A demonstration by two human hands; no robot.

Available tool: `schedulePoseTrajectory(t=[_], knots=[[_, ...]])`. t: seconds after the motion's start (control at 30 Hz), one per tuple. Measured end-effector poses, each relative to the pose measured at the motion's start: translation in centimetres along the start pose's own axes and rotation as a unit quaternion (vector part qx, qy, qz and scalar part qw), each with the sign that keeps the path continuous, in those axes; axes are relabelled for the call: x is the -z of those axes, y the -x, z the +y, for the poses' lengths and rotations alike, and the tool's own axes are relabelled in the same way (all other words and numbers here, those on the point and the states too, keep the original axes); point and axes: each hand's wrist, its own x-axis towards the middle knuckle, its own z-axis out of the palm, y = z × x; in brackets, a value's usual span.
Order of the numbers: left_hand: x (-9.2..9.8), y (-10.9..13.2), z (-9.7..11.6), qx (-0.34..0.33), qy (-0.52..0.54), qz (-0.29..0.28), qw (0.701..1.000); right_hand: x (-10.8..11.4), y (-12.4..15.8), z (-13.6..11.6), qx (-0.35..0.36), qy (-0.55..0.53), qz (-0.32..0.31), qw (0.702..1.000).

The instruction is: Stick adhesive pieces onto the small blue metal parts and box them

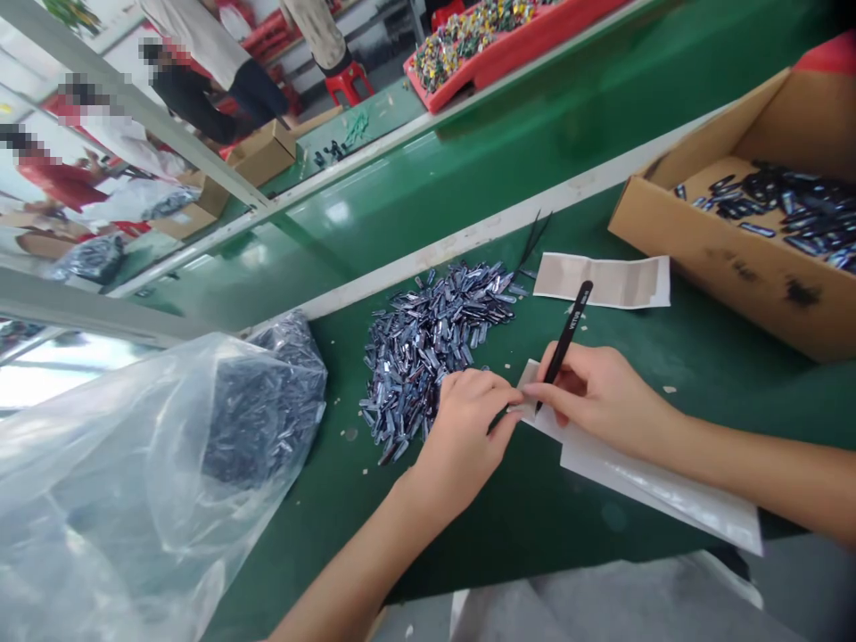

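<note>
My right hand (595,392) is closed round black tweezers (565,339), their tip down on a white paper strip (662,490) that lies across the green table (508,526). My left hand (468,428) rests beside it, fingers pinched together at the strip's left end; whether a small part sits between them is hidden. Just beyond my left hand lies a heap of small shiny metal parts (428,339).
A clear plastic bag (153,446) with more dark parts lies at the left. A cardboard box (728,250) holding dark parts stands at the right, another paper strip (608,281) before it. Behind run a green conveyor (468,169) and a red tray (508,45). People stand far left.
</note>
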Motion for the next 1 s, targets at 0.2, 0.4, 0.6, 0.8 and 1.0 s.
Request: schedulePoseTrajectory(t=[0.2, 0.4, 0.6, 0.8, 1.0], knots=[[-0.1, 0.1, 0.4, 0.025, -0.01, -0.017, 0.999, 0.0, 0.0, -0.1, 0.006, -0.002, -0.016, 1.0], [0.4, -0.1, 0.3, 0.04, -0.02, -0.001, 0.999, 0.1, 0.0, 0.0, 0.012, -0.054, 0.005, 0.998], [1.8, -0.5, -0.9, 0.115, -0.106, 0.075, 0.985, 0.1, 0.0, 0.1, -0.001, -0.1, 0.005, 0.995], [1.6, -0.9, -1.3, 0.116, -0.138, 0.026, 0.983, 0.2, 0.1, -0.1, -0.007, -0.133, 0.009, 0.991], [1.0, -1.1, -0.1, 0.14, 0.137, 0.061, 0.979, 1.2, -0.1, -0.8, 0.025, -0.167, 0.086, 0.982]])
